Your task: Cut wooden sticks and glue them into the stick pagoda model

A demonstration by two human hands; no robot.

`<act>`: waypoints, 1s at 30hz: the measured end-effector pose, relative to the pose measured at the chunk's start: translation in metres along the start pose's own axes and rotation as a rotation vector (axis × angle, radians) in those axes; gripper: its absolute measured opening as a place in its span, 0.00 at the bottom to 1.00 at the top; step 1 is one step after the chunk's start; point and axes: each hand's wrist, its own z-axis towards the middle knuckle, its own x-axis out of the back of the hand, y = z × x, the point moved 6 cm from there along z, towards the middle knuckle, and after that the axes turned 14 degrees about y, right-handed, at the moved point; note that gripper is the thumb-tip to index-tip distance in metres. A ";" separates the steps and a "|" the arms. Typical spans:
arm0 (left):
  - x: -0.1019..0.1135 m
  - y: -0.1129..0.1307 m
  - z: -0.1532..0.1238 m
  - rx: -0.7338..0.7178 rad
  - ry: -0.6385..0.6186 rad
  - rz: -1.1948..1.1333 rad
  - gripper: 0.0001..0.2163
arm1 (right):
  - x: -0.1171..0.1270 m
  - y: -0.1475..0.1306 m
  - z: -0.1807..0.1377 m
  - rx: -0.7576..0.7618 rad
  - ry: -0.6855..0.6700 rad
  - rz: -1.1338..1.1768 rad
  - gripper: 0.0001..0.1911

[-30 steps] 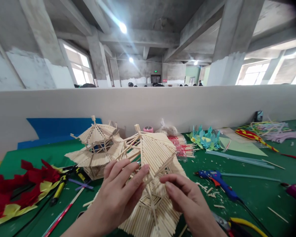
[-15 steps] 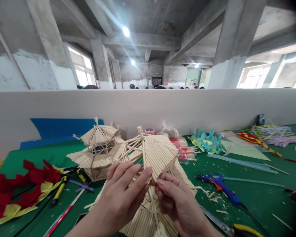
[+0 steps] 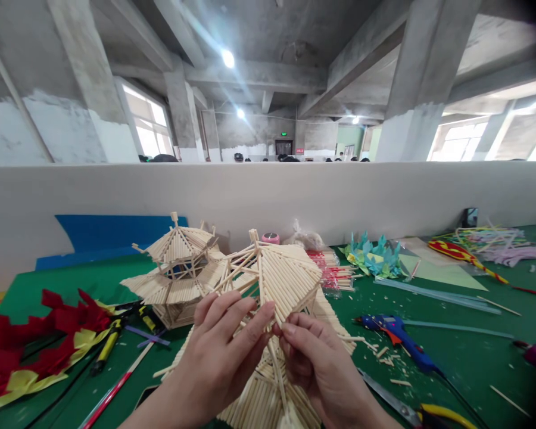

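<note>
Change: almost none since half a second ago; both hands hold as before at the roof edge, the right fingers a touch higher
Left hand [image 3: 221, 357]: fingers curled onto the near edge of the stick roof [image 3: 279, 277], gripping it from the left
Right hand [image 3: 317, 366]: fingertips pinched on a thin stick at the roof's near lower edge, touching the left fingertips
Roof: tilted, raised over a wider stick base [image 3: 268, 399] in the near middle of the green desk [image 3: 464, 351]
Second model [image 3: 176, 268]: stick pavilion standing just left and farther back
Right side: blue glue gun [image 3: 395, 333] lying near the roof; scissors [image 3: 411, 408] at the near edge; teal paper flower [image 3: 375, 253] farther off
Left side: red and yellow paper [image 3: 36, 339]; yellow-handled tool [image 3: 107, 345] beside it
Far: low white wall [image 3: 295, 190] behind the desk
</note>
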 end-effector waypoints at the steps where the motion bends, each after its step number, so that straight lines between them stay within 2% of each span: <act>1: 0.001 0.000 0.001 0.001 0.001 0.003 0.15 | -0.001 0.000 -0.001 -0.005 -0.005 0.007 0.12; 5: 0.010 0.008 0.004 -0.015 -0.009 0.024 0.16 | 0.001 0.001 -0.008 -0.027 -0.016 0.026 0.10; 8: 0.021 0.025 0.005 -0.045 0.024 0.046 0.15 | 0.012 0.004 -0.017 -0.044 -0.023 -0.046 0.10; 11: 0.027 0.050 0.000 -0.095 0.083 0.119 0.12 | 0.030 -0.001 -0.032 0.037 -0.018 -0.278 0.12; 14: 0.020 0.078 -0.012 -0.171 0.085 0.152 0.11 | 0.048 -0.013 -0.050 0.204 -0.023 -0.582 0.12; 16: 0.010 0.093 -0.020 -0.194 0.032 0.111 0.18 | 0.058 -0.019 -0.062 0.294 -0.029 -0.749 0.11; 18: -0.004 0.105 -0.027 -0.170 -0.109 0.046 0.20 | 0.070 -0.022 -0.071 0.359 -0.006 -0.909 0.09; 20: -0.016 0.112 -0.029 -0.112 -0.202 0.000 0.18 | 0.081 -0.024 -0.078 0.414 0.003 -1.057 0.08; 24: -0.022 0.124 -0.022 -0.020 -0.147 -0.055 0.17 | 0.091 -0.028 -0.089 0.559 -0.090 -1.236 0.07; 28: -0.038 0.133 -0.030 -0.006 -0.351 -0.130 0.12 | 0.091 -0.032 -0.096 0.671 -0.183 -1.350 0.08; 30: -0.043 0.134 -0.039 0.053 -0.427 -0.195 0.10 | 0.090 -0.030 -0.098 0.681 -0.228 -1.401 0.09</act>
